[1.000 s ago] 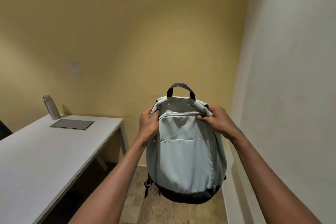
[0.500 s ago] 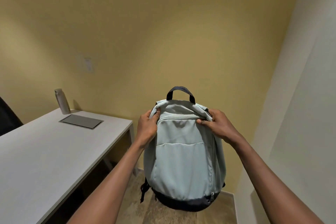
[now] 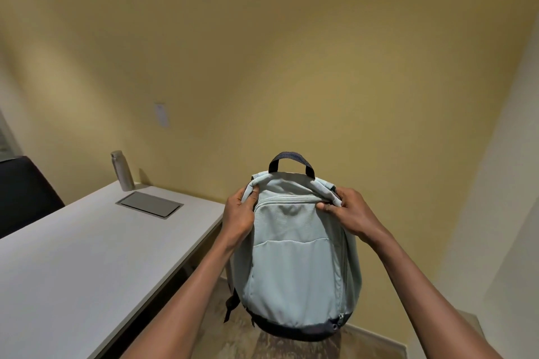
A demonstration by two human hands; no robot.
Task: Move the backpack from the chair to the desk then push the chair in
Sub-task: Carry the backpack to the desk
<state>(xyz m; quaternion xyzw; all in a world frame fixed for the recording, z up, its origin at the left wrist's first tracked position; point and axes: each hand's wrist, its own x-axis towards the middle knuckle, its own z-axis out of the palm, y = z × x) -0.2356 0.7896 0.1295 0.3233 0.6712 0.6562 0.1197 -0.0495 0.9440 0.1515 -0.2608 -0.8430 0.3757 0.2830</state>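
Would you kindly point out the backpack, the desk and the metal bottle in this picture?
backpack (image 3: 294, 268): head view, on its pale front panel.
desk (image 3: 87, 265): head view, on the bare white top.
metal bottle (image 3: 122, 173): head view, on its upright body.

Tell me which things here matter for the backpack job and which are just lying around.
Part of the job:
backpack, held up by left hand and right hand
desk

Just lying about:
metal bottle
grey panel in the desktop

I can read no text, label, brand or number anywhere; the small pale plate on the yellow wall (image 3: 161, 114) looks blank to me.
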